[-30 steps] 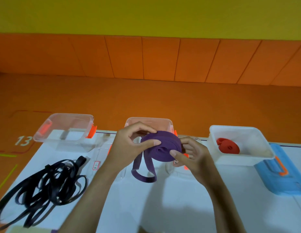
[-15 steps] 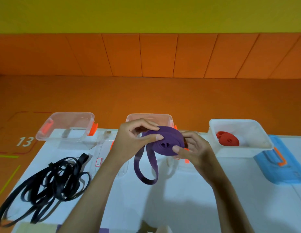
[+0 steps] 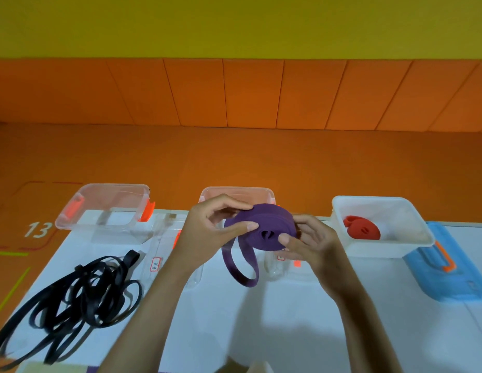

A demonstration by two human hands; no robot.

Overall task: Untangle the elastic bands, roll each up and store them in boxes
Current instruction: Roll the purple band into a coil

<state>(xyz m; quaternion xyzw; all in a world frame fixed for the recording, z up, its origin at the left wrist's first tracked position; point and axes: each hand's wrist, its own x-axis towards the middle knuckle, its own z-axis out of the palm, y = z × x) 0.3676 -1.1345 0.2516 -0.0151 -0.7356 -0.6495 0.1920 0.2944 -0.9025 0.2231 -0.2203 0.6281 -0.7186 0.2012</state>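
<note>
Progress: red band (image 3: pixel 362 231) rolled, lying in white box (image 3: pixel 382 201) at far right; one judged done. Purple band (image 3: pixel 261 230) mostly coiled, held above table (image 3: pixel 261 327) centre, just in front of middle clear box (image 3: pixel 237 191). Left hand (image 3: pixel 207 232) pinches coil between thumb and fingers; right hand (image 3: pixel 309 243) grips its right side. Loose tail (image 3: pixel 242 270) hangs below, not yet wound. Black bands (image 3: pixel 80 289) lie tangled at near left, untouched. Left clear box (image 3: pixel 105 208) stands far left. Blue lid (image 3: pixel 450 273) beside white box. Nothing seen blocking middle box; hanging tail could loosen coil.
</note>
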